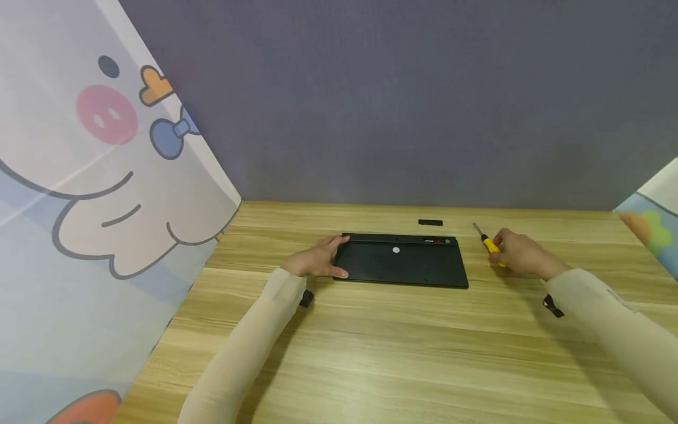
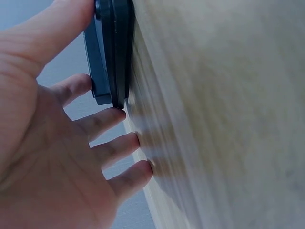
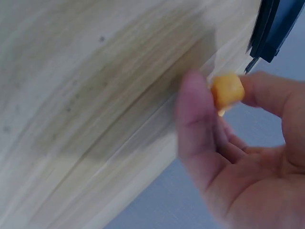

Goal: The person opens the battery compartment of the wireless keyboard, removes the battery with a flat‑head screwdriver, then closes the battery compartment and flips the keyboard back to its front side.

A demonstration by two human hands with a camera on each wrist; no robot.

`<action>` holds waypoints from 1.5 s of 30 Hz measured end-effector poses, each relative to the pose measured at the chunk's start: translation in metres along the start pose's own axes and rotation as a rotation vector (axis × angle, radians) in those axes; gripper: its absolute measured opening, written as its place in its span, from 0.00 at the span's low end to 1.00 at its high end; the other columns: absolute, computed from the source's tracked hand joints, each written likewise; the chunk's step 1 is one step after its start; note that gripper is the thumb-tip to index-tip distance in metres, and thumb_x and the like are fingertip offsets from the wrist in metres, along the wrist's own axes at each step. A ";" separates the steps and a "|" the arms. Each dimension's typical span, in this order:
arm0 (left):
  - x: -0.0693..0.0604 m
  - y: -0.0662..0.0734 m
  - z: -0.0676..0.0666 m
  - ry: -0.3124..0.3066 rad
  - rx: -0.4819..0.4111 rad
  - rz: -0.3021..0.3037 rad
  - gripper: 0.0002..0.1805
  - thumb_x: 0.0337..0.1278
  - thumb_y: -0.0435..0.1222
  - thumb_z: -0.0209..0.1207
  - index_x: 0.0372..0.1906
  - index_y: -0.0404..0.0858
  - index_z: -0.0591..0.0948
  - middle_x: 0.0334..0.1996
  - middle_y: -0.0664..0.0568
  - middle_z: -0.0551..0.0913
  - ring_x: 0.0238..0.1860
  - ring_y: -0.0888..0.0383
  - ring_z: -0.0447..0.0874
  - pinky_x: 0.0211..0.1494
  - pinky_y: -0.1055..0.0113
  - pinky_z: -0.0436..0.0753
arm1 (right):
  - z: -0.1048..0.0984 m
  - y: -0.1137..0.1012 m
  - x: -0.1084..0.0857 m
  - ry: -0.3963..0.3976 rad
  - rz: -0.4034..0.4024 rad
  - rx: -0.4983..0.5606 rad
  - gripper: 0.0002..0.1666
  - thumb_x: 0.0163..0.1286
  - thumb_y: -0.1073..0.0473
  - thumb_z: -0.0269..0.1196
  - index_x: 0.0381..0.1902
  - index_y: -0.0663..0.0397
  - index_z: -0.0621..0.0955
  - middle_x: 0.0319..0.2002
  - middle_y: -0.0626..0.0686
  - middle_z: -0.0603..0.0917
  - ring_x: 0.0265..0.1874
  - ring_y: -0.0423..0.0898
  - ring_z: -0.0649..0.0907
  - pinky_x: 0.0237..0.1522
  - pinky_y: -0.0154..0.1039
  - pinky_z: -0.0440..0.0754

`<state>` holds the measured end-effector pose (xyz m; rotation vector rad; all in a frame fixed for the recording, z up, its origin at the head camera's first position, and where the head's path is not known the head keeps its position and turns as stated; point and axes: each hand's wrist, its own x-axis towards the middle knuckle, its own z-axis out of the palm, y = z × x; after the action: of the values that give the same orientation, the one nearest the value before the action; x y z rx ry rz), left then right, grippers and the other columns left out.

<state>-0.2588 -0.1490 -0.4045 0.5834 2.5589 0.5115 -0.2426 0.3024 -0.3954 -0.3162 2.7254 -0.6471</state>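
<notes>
A flat black keyboard [image 1: 399, 262] lies underside up on the wooden table, with a raised bar along its far edge and a small white round mark. My left hand [image 1: 318, 259] rests at its left end, thumb by the near corner and forefinger by the far corner. In the left wrist view, the fingers of the left hand [image 2: 71, 129] are spread and fairly straight, some tips touching the tabletop. To the right of the keyboard, my right hand [image 1: 521, 254] pinches the yellow handle of a screwdriver [image 1: 492, 248], its metal shaft pointing away. The handle's end [image 3: 228, 90] shows between thumb and finger.
A small black strip [image 1: 430, 222] lies behind the keyboard on the table [image 1: 392, 353]. A grey partition [image 1: 397, 106] rises at the table's far edge. A panel with cartoon figures [image 1: 106, 176] stands along the left side, another [image 1: 648, 229] at the right.
</notes>
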 end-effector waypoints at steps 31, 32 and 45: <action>0.000 0.001 -0.001 -0.004 -0.013 -0.002 0.52 0.52 0.54 0.64 0.75 0.56 0.45 0.75 0.50 0.38 0.73 0.47 0.38 0.65 0.45 0.58 | -0.010 -0.031 -0.019 0.712 -0.328 -0.043 0.15 0.58 0.69 0.68 0.45 0.64 0.82 0.31 0.54 0.77 0.26 0.47 0.75 0.25 0.27 0.74; 0.000 0.001 0.000 -0.005 -0.017 -0.002 0.52 0.52 0.54 0.64 0.75 0.56 0.45 0.75 0.50 0.38 0.73 0.47 0.38 0.65 0.45 0.58 | -0.011 -0.032 -0.019 0.722 -0.338 -0.037 0.15 0.58 0.69 0.67 0.44 0.64 0.82 0.31 0.54 0.77 0.26 0.46 0.74 0.25 0.24 0.73; -0.001 0.002 0.000 -0.006 -0.031 0.003 0.52 0.52 0.53 0.64 0.76 0.56 0.45 0.75 0.51 0.37 0.73 0.46 0.37 0.65 0.44 0.58 | -0.016 -0.042 -0.022 0.883 -0.476 0.044 0.13 0.56 0.75 0.66 0.41 0.66 0.80 0.34 0.53 0.77 0.29 0.30 0.73 0.32 0.16 0.71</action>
<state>-0.2580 -0.1480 -0.4032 0.5769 2.5398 0.5486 -0.2218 0.2781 -0.3568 -0.8568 3.4766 -1.2009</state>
